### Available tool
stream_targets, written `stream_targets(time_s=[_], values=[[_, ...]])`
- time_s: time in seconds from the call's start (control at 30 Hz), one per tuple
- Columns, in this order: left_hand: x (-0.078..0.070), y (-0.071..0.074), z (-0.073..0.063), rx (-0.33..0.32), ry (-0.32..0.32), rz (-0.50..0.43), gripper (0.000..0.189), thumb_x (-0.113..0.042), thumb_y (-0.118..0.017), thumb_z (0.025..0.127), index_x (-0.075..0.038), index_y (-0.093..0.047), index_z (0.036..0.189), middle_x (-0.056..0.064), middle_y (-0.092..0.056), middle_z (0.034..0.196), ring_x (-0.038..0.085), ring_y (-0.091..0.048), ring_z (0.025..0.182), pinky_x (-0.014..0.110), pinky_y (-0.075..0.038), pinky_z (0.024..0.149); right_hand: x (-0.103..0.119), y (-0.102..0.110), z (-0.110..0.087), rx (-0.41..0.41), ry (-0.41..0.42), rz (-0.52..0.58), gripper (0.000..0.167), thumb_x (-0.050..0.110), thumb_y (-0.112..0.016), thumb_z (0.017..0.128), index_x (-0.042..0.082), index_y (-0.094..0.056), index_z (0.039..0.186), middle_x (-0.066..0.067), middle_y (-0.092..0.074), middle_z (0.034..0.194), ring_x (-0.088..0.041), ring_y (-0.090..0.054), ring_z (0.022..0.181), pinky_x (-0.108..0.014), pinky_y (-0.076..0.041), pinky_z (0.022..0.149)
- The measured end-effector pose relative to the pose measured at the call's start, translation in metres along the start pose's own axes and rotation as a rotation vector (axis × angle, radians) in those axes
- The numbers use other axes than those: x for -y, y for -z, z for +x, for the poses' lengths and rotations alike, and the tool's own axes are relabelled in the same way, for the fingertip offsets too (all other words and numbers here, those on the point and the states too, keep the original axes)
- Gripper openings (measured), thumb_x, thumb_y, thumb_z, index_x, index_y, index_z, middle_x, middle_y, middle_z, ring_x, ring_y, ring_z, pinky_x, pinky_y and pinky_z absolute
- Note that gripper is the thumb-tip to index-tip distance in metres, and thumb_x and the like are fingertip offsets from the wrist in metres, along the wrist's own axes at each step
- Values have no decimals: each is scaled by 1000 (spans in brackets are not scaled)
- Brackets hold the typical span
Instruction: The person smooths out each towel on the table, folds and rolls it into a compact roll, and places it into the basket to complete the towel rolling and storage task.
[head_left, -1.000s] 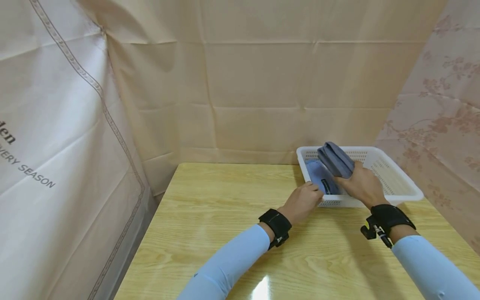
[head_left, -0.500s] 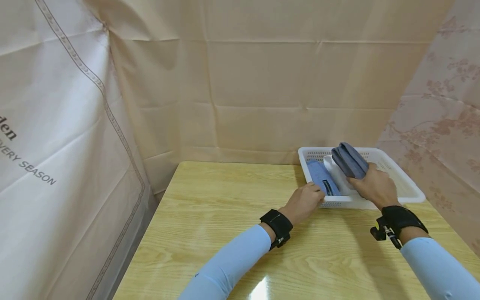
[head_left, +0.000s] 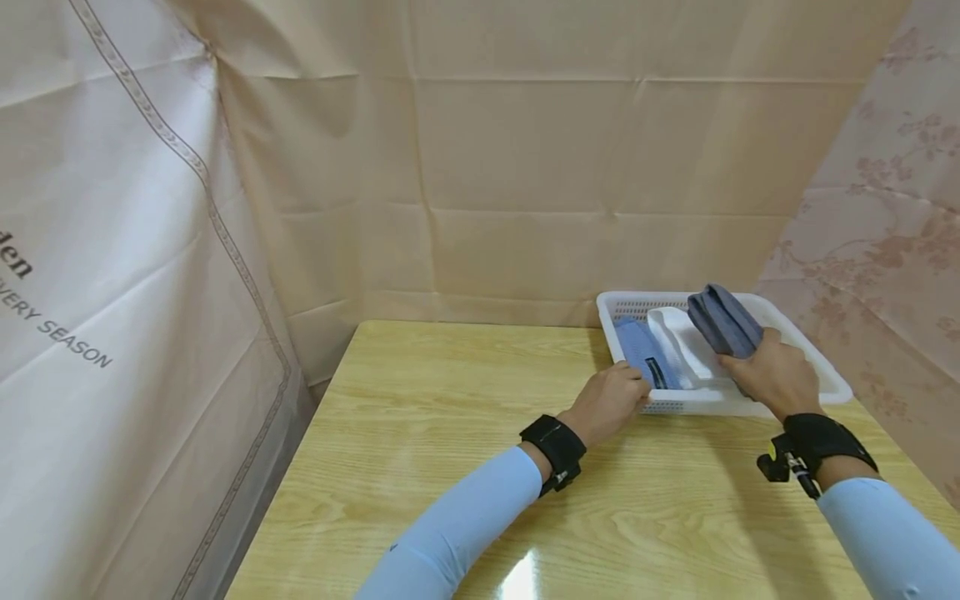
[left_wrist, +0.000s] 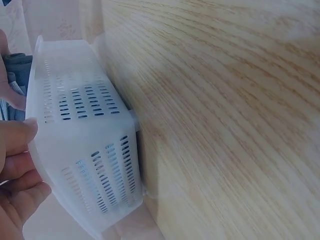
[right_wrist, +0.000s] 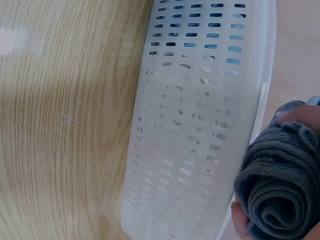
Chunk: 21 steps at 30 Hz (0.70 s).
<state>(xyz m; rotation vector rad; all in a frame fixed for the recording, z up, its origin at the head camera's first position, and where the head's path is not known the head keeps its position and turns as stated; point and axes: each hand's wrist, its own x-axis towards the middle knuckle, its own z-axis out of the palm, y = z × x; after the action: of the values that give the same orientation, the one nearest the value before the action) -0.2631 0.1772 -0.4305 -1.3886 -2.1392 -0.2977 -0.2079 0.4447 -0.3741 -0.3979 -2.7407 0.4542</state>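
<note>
A white plastic basket (head_left: pixel 798 337) with slotted walls stands on the table. My left hand (head_left: pixel 611 402) holds its rim at the near left corner; in the left wrist view, thumb and fingers (left_wrist: pixel 30 197) pinch the edge. Over the basket's right half, my right hand (head_left: pixel 783 379) grips a folded grey towel (head_left: pixel 723 321). In the right wrist view the end of this grey towel (right_wrist: pixel 280 200) shows rolled layers, close by the basket's rim. Inside the basket, a folded blue towel (head_left: pixel 637 346) with a dark label lies at the left, and a white towel (head_left: pixel 675 325) beside it.
The wood-grain table (head_left: pixel 420 417) spreads in front and to the left of the basket. A beige cloth (head_left: pixel 517 183) hangs behind it. A flowered cloth (head_left: pixel 892 275) hangs close on the right, and a printed white cloth (head_left: pixel 127 333) on the left.
My right hand has moved right with the grey towel, uncovering the white towel beside the blue one. My left hand has stayed at the basket's corner.
</note>
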Motion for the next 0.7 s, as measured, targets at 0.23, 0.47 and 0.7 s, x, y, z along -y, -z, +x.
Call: stream_targets(time_s=[0.23, 0.47, 0.7], values=[[-1, 1, 1, 8, 0, 6, 12, -28, -70, 101, -20, -79, 96, -9, -69, 94, 7, -59, 88, 12, -46, 81, -2, 2, 0, 7, -5, -4, 91, 44, -70, 93, -28, -34, 137, -53, -51, 110, -64, -58, 88, -64, -48, 62], [0, 1, 2, 4, -4, 14, 12, -28, -70, 100, -20, -79, 96, -9, -69, 94, 7, -59, 88, 13, -46, 81, -4, 4, 2, 6, -19, -25, 92, 43, -71, 92, -28, -34, 136, -53, -51, 109, -64, -58, 87, -64, -48, 61], [-1, 1, 1, 17, -6, 10, 12, -28, -70, 101, -20, -79, 98, -8, -70, 96, 7, -60, 89, 12, -46, 81, -11, 5, 2, -4, -49, -15, 92, 47, -69, 92, -27, -36, 134, -51, -52, 106, -62, -58, 83, -61, -47, 57]])
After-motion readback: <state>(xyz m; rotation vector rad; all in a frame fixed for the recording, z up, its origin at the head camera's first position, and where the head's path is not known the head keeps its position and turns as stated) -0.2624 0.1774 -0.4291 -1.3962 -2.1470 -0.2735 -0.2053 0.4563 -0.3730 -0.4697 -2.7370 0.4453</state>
